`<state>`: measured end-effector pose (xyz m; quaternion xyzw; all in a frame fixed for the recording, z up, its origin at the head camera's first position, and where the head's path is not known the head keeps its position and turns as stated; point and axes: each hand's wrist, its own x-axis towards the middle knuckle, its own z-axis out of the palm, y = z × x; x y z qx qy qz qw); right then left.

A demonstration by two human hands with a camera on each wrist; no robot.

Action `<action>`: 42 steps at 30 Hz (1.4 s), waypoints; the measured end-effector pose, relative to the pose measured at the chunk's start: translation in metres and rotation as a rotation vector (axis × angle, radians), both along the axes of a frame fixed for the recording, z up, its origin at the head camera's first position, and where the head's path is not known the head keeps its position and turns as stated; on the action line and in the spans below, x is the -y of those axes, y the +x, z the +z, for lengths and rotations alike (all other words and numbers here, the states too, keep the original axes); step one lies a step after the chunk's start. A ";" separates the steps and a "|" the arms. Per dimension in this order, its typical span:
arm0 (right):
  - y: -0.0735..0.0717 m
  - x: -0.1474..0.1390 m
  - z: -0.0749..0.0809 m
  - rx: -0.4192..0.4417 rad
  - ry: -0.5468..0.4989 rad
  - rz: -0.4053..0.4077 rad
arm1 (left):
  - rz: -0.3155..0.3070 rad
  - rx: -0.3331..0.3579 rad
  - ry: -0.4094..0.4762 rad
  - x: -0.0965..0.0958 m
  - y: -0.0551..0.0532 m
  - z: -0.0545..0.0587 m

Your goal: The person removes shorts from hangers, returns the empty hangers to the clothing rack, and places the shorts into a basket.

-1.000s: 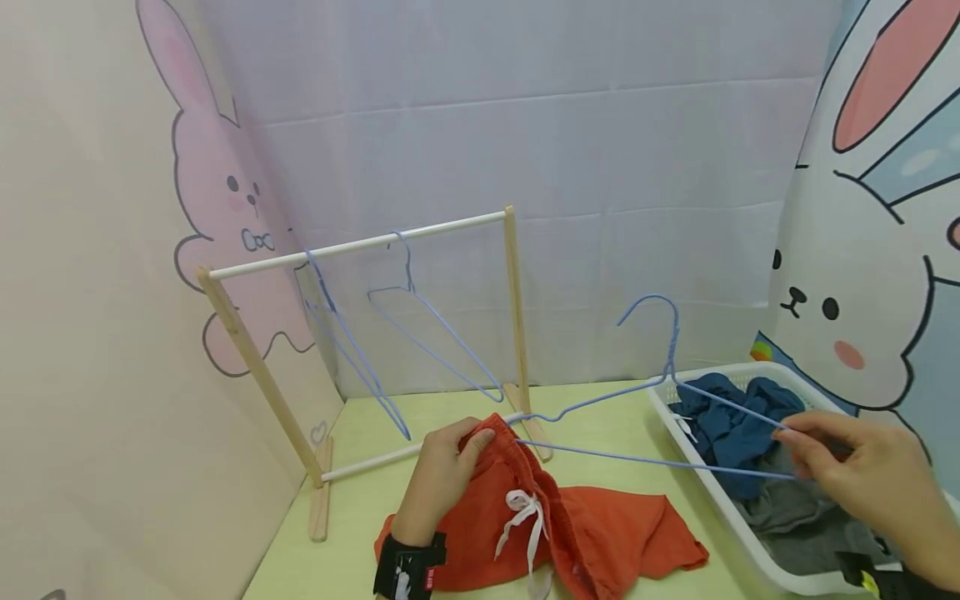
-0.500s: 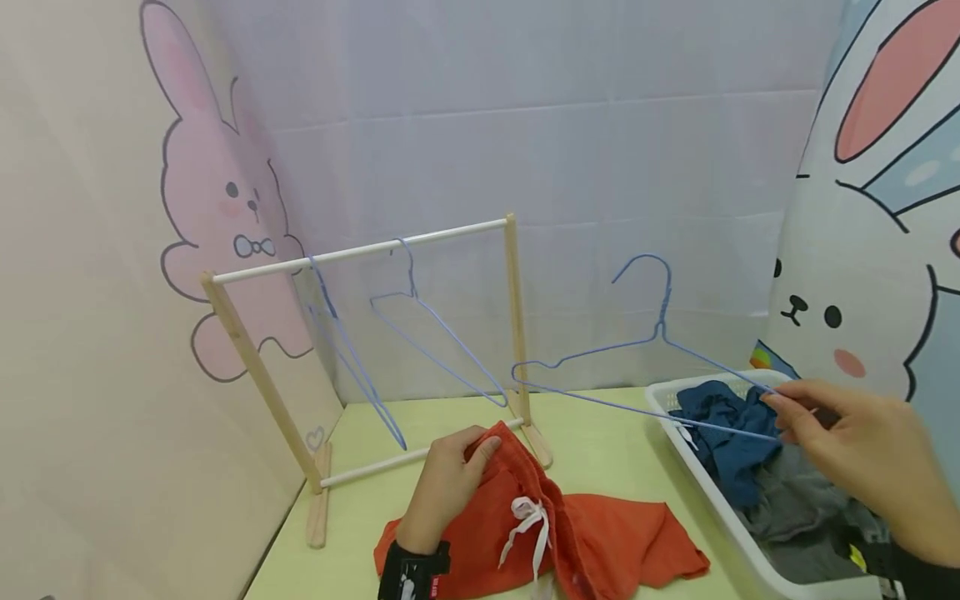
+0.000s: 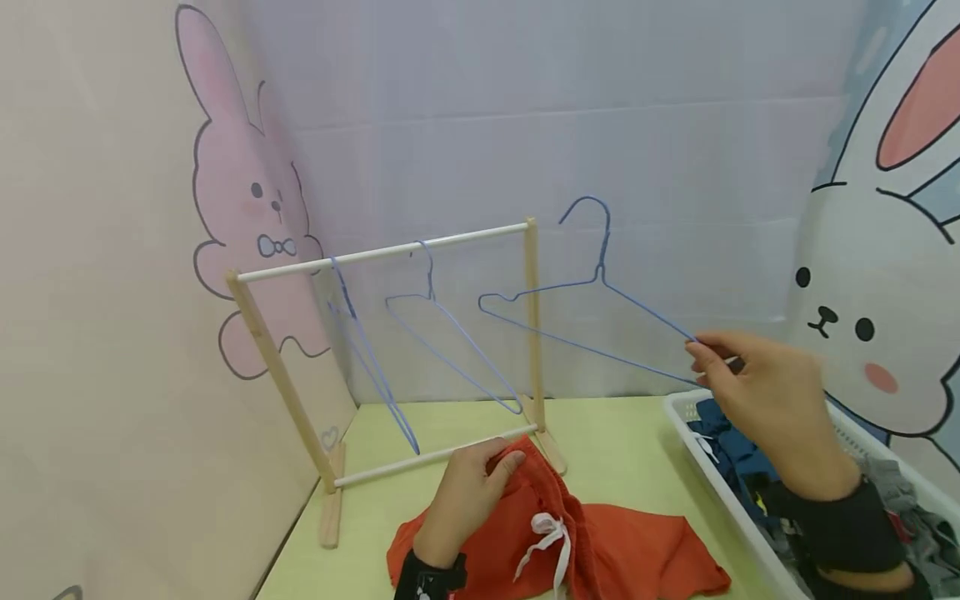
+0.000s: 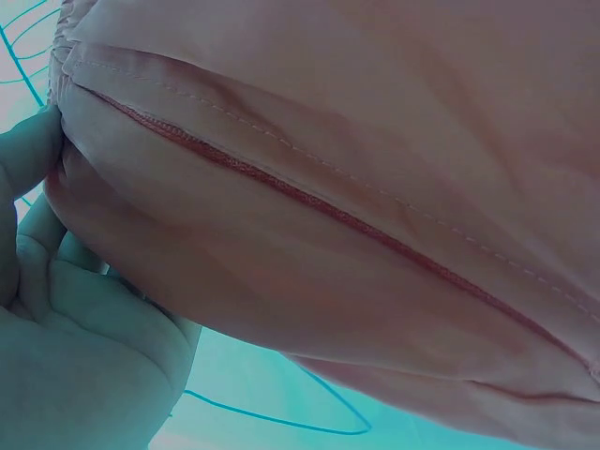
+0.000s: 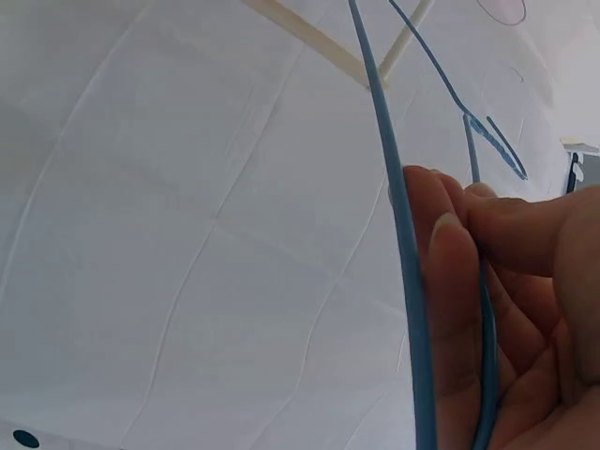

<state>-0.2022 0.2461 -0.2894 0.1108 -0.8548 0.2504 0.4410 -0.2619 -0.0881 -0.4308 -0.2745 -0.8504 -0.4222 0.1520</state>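
Orange-red shorts [image 3: 652, 542] with a white drawstring lie on the table, their waistband raised at the left. My left hand [image 3: 465, 500] pinches that waistband between thumb and fingers; in the left wrist view a long side seam or zip-like slit runs across the fabric [image 4: 375, 122]. Up to the right, my right hand [image 3: 765, 400] pinches a blue wire hanger [image 3: 602, 254] near its right end. The hanger's hook points up, and its free left end overlaps the rack's right post. In the right wrist view, thumb and fingertips close on the upper wire [image 5: 487, 319].
A wooden rack with a white top rail [image 3: 480, 237] stands at the back left. Two blue hangers hang there, one at the left [image 3: 367, 346] and one nearer the middle [image 3: 431, 279]. On the right, a white basket [image 3: 678, 417] holds dark blue and grey clothes.
My right hand has lifted the hanger up and to the left, its free end coming away from the shorts' waistband. The left hand keeps its hold on the shorts.
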 end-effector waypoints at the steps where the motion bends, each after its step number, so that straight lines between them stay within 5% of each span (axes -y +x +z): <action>1: -0.004 0.005 0.002 -0.001 0.001 0.003 | -0.006 -0.002 0.001 -0.002 0.001 -0.001; 12: -0.050 0.052 0.016 0.003 0.026 0.056 | -0.076 -0.050 0.050 -0.020 0.010 -0.005; 20: -0.077 0.073 0.007 0.030 0.058 0.080 | -0.110 -0.011 0.063 -0.029 0.020 -0.004; 42: -0.084 0.071 -0.020 0.135 0.032 0.092 | -0.083 -0.035 0.021 -0.041 0.021 0.000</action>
